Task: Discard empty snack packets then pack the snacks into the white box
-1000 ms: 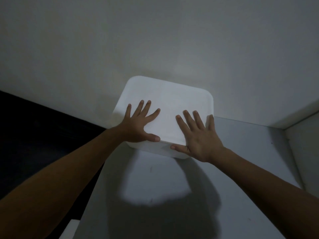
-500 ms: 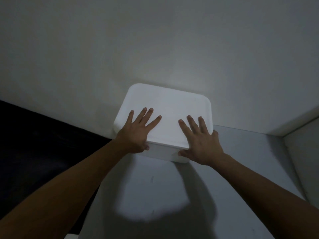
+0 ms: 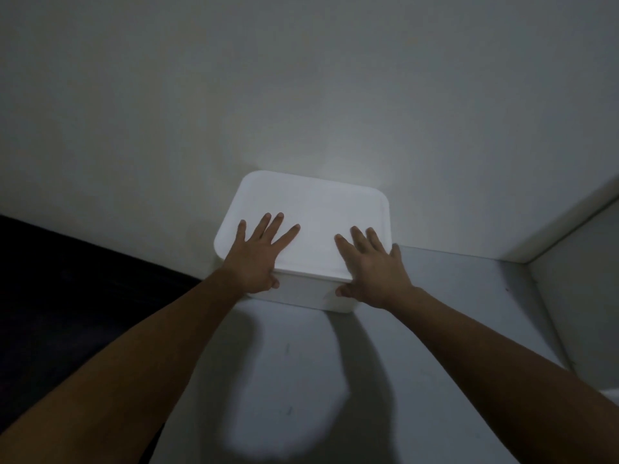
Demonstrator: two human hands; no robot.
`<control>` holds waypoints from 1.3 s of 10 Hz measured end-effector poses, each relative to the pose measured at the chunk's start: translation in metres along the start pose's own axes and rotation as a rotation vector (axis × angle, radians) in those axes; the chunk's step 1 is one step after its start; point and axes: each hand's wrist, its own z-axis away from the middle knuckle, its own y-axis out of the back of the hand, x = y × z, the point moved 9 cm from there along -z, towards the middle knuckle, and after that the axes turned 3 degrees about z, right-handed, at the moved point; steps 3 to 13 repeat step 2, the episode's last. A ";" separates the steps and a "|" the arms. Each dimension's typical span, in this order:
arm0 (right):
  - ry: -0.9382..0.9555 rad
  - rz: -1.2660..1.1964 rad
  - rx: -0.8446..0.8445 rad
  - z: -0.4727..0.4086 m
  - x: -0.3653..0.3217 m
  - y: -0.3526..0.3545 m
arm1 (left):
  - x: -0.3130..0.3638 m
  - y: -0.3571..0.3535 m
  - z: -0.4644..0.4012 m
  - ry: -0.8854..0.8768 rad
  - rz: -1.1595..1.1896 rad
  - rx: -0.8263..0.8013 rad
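Hands: left hand (image 3: 256,259), right hand (image 3: 373,266) flat, fingers spread on white box (image 3: 315,209) | thumbs now dropped over its front edge

Pale shelf, plain wall, dark gap

We see a grey shelf surface (image 3: 452,329) running up to an off-white wall (image 3: 301,78) at its far edge; a white side panel (image 3: 582,296) closes off its right edge, meeting the wall at the far right corner. Beyond the surface's left edge we find only a dark area (image 3: 67,296), too dim to make out.
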 end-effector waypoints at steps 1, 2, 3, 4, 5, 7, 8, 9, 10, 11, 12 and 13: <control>0.008 -0.022 0.029 0.019 0.005 0.006 | 0.011 0.004 0.006 0.063 -0.016 -0.033; -0.023 -0.078 0.035 0.039 0.025 0.004 | 0.031 0.009 0.007 0.062 -0.013 -0.071; -0.023 -0.078 0.035 0.039 0.025 0.004 | 0.031 0.009 0.007 0.062 -0.013 -0.071; -0.023 -0.078 0.035 0.039 0.025 0.004 | 0.031 0.009 0.007 0.062 -0.013 -0.071; -0.023 -0.078 0.035 0.039 0.025 0.004 | 0.031 0.009 0.007 0.062 -0.013 -0.071; -0.023 -0.078 0.035 0.039 0.025 0.004 | 0.031 0.009 0.007 0.062 -0.013 -0.071; -0.023 -0.078 0.035 0.039 0.025 0.004 | 0.031 0.009 0.007 0.062 -0.013 -0.071; -0.023 -0.078 0.035 0.039 0.025 0.004 | 0.031 0.009 0.007 0.062 -0.013 -0.071; -0.023 -0.078 0.035 0.039 0.025 0.004 | 0.031 0.009 0.007 0.062 -0.013 -0.071; -0.023 -0.078 0.035 0.039 0.025 0.004 | 0.031 0.009 0.007 0.062 -0.013 -0.071; -0.023 -0.078 0.035 0.039 0.025 0.004 | 0.031 0.009 0.007 0.062 -0.013 -0.071; -0.023 -0.078 0.035 0.039 0.025 0.004 | 0.031 0.009 0.007 0.062 -0.013 -0.071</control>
